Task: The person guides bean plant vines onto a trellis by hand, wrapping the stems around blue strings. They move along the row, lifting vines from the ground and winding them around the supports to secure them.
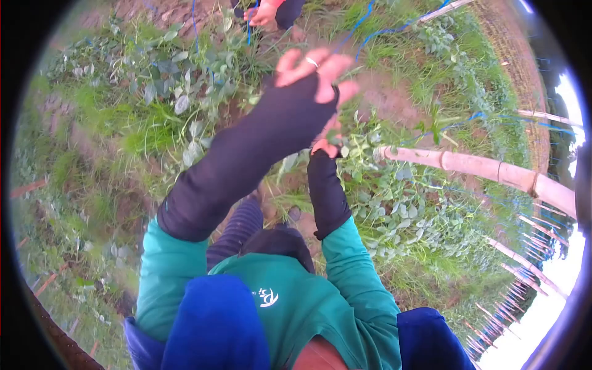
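Note:
My left hand point(320, 73), in a black fingerless sleeve with a ring on one finger, reaches across the upper middle, blurred. Its fingers are apart above the vines, near the lower end of a blue string point(364, 21). Below and partly behind it is my right hand point(327, 145), at a leafy green plant point(354, 145). The right fingers look curled in among the leaves. What they hold, if anything, is hidden.
Another person's hand point(265, 13) shows at the top, beside a blue string. A thick bamboo pole point(481, 168) slants in from the right. Rows of bamboo stakes point(502, 314) stand farther right. Grass point(151, 126) and leafy plants point(401, 213) cover much of the soil.

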Available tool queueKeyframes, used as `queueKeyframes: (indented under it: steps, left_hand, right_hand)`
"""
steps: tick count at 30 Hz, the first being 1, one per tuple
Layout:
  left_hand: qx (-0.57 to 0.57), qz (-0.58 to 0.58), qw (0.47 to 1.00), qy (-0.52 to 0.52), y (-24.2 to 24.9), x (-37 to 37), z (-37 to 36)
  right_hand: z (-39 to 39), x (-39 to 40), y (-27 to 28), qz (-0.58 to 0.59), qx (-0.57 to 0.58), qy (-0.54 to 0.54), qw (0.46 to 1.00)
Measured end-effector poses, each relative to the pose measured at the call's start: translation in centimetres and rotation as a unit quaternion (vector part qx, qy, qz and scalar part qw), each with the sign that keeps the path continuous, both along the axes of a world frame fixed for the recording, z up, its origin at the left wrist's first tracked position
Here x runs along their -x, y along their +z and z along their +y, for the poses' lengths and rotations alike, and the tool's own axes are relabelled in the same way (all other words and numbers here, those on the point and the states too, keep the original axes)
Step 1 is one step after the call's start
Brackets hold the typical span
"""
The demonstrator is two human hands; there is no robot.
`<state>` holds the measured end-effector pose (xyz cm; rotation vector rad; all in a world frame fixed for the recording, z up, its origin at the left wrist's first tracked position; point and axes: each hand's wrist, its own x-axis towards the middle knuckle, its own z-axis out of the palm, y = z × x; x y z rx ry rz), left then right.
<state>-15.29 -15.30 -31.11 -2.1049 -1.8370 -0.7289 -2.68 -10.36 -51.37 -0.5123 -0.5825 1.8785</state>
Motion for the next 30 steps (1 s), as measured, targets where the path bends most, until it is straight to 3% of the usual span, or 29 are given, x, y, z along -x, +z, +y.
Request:
queueKeyframes:
  steps: [1,4,5,7,9,11,13,14,16,18,20,21,22,24,29,30]
  left_hand:
    - [-0.063,-0.051,0.996,0.036,1.3,1.3,0.2]
    - [-0.167,-0.205,0.961,0.078,1.5,6.1,-0.8]
    - [-0.1,-0.341,0.928,0.11,0.6,7.0,-1.4]
    - [-0.028,-0.399,0.906,0.141,-3.5,9.3,-1.5]
    - [0.004,-0.484,0.867,0.118,-7.8,9.9,-1.0]
    - [0.036,-0.505,0.856,0.103,-10.6,10.4,-0.2]
    - [0.132,-0.564,0.81,0.091,-11.3,9.9,0.9]
    - [0.128,-0.568,0.808,0.091,-11.8,9.6,1.6]
    - [0.208,-0.641,0.734,0.083,-12.5,9.1,2.9]
    - [0.208,-0.657,0.723,0.051,-12.8,8.6,3.3]
    - [0.172,-0.722,0.67,-0.026,-13.8,7.8,3.6]
    - [0.175,-0.719,0.672,-0.029,-12.8,7.8,3.3]
    - [0.174,-0.715,0.677,-0.011,-11.2,7.8,2.5]
    - [0.174,-0.727,0.664,0.016,-7.5,7.6,0.7]
    - [0.149,-0.748,0.646,0.032,-8.1,6.2,-2.5]
    - [0.114,-0.791,0.599,0.052,-8.3,5.9,-3.0]
  right_hand:
    - [2.1,1.6,-0.1,-0.15,0.015,-0.058,0.987]
    - [4.2,2.6,2.5,-0.139,-0.046,-0.139,0.979]
    - [5.4,3.1,2.1,-0.095,0.011,-0.132,0.987]
    - [7.4,4.2,1.6,-0.043,0.062,-0.123,0.99]
    - [8.7,5.6,2.0,-0.088,0.065,0.103,0.989]
    - [8.5,7.1,2.6,-0.152,0.019,0.124,0.98]
    - [7.4,7.3,4.1,-0.247,-0.086,0.268,0.927]
    - [7.1,7.3,4.3,-0.288,-0.118,0.297,0.903]
    - [6.6,6.8,4.5,-0.306,-0.141,0.331,0.881]
    - [6.1,6.3,5.4,-0.339,-0.167,0.399,0.836]
    - [5.6,5.6,4.6,-0.334,-0.16,0.4,0.838]
    - [5.3,5.3,4.4,-0.326,-0.152,0.406,0.84]
    - [4.5,5.1,7.2,-0.422,-0.131,0.421,0.792]
    - [4.0,4.1,6.4,-0.381,-0.155,0.418,0.81]
    - [1.7,2.7,6.3,-0.347,-0.153,0.405,0.832]
    - [1.3,2.2,5.5,-0.363,-0.17,0.403,0.823]
